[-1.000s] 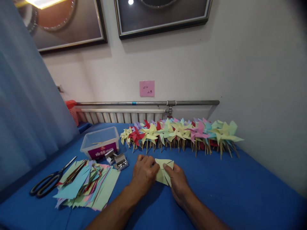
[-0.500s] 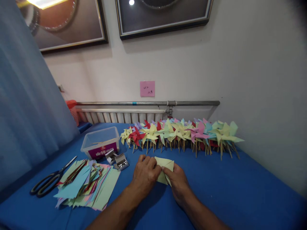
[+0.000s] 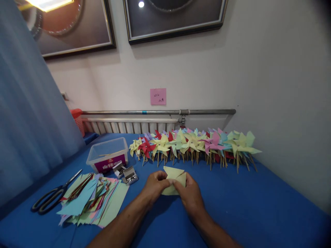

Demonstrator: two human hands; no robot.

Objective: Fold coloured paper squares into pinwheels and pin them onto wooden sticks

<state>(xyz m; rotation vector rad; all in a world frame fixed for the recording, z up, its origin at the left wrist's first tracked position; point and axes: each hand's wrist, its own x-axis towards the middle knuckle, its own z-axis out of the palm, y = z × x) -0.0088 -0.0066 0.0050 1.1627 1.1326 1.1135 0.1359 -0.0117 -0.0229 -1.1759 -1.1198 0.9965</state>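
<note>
My left hand [image 3: 155, 186] and my right hand [image 3: 190, 194] meet over the blue table [image 3: 245, 203] and both pinch a pale yellow paper pinwheel piece [image 3: 173, 179], its flaps folded toward the centre. The paper is lifted slightly off the cloth between my fingers. Behind it, a long row of finished paper pinwheels [image 3: 196, 144] on wooden sticks lies along the back of the table, in yellow, red, pink, green and blue.
A stack of cut coloured paper [image 3: 93, 203] lies at the left with black scissors [image 3: 53, 196] beside it. A small open box of pins [image 3: 129, 175] and a clear plastic tub [image 3: 108, 156] sit nearby. A radiator and metal pipe [image 3: 160, 112] run along the wall.
My hands have drawn closer together and raised the yellow paper a little; more flaps are folded in toward the centre than a second ago.
</note>
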